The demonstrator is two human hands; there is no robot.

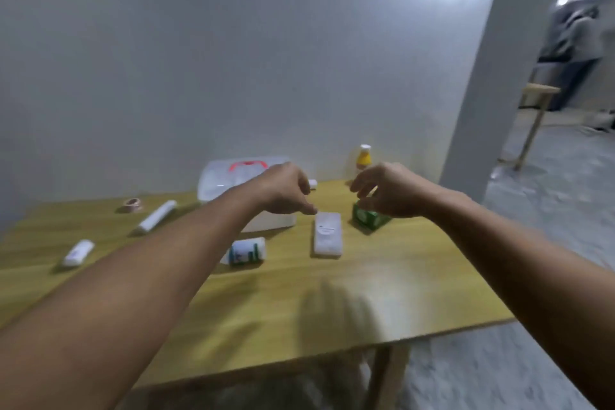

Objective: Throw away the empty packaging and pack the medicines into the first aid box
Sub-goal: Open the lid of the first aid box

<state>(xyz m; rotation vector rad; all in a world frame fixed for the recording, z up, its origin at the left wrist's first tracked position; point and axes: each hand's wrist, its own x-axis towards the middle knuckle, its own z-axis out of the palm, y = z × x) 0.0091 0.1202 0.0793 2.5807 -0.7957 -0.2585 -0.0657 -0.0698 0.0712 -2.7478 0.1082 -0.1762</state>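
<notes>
A translucent first aid box with a red handle sits shut at the back of the wooden table. My left hand hovers in front of it, fingers curled downward and holding nothing. My right hand hangs just above a green carton, fingers apart; whether it touches the carton is unclear. Between the hands lies a flat white pack. A white and green bottle lies on its side nearer me. The picture is blurred.
A yellow bottle with a white cap stands by the wall. A tape roll, a long white tube and a small white tube lie at the left. The table's right edge drops to grey floor; a pillar rises at right.
</notes>
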